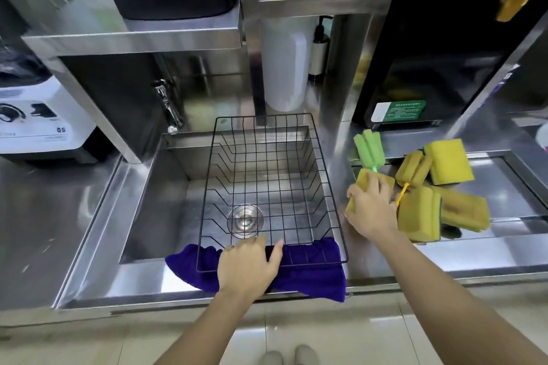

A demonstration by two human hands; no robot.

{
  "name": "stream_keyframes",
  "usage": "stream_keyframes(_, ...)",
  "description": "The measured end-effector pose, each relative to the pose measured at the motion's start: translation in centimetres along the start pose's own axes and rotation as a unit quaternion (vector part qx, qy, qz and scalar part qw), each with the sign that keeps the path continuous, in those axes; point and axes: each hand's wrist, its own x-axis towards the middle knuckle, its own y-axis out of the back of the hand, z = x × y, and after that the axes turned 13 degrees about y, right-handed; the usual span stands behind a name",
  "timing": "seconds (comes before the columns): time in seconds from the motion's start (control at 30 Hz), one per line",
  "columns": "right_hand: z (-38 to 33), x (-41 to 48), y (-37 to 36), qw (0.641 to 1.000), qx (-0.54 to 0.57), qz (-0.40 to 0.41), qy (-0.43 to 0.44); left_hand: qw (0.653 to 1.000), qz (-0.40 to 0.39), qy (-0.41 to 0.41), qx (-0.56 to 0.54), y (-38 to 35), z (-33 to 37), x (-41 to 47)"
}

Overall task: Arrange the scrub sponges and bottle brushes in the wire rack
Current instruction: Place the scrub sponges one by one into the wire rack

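A black wire rack [323, 169] spans the steel sink [166, 187] and holds nothing. My left hand [247, 267] lies flat on the rack's near edge, fingers apart, over a purple cloth [314, 275]. To the right of the rack, my right hand [372, 209] grips a yellow scrub sponge [362, 178]. Just behind that sponge a green bottle brush [369, 149] lies on the counter. A yellow bottle brush [413, 169] with a yellow handle rests among three more yellow scrub sponges [447, 161], [418, 213], [465, 209].
A faucet [169, 111] hangs over the sink's back left corner. A white appliance [38, 115] stands at the left under a steel shelf [133, 35]. A white bottle [284, 68] and a black machine [430, 53] stand behind the rack. The drain [245, 221] shows through the wires.
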Motion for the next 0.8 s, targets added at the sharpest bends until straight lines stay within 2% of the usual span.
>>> stream_keyframes(0.1, -0.6, 1.1, 1.6, 0.994, 0.079, 0.05, -0.05, 1.0, -0.007, 0.001, 0.022, 0.2, 0.0, -0.2)
stream_keyframes(0.2, -1.4, 2.4, 4.3, 0.969, 0.201, 0.122, -0.082, 1.0, -0.001, 0.003, 0.009, 0.0, 0.1, -0.1)
stream_keyframes(0.33, -2.8, 3.2, 6.7, 0.942, 0.255, 0.218, -0.023, 1.0, 0.012, 0.0, -0.002, -0.2, 0.1, 0.0)
stream_keyframes(0.43, -5.1, 3.2, 7.5, 0.886, 0.383, 0.26, 0.0, 1.0, 0.021, 0.004, -0.018, -0.2, 0.1, 0.0)
stream_keyframes(0.5, -6.8, 3.0, 7.5, 0.834, 0.492, 0.25, -0.013, 0.999, 0.028, 0.001, -0.033, -0.3, 0.0, 0.0)
stream_keyframes(0.6, -9.0, 2.8, 6.3, 0.752, 0.634, 0.176, -0.049, 0.996, 0.036, -0.007, -0.075, -0.5, 0.0, 0.2)
stream_keyframes(0.73, -10.7, 3.0, 2.5, 0.695, 0.709, 0.052, -0.112, 0.989, 0.1, -0.022, -0.11, -1.6, -0.2, 0.4)
stream_keyframes(0.8, -10.9, 2.9, 0.3, 0.681, 0.719, 0.008, -0.14, 0.986, 0.111, -0.026, -0.119, -1.7, -0.3, 0.4)
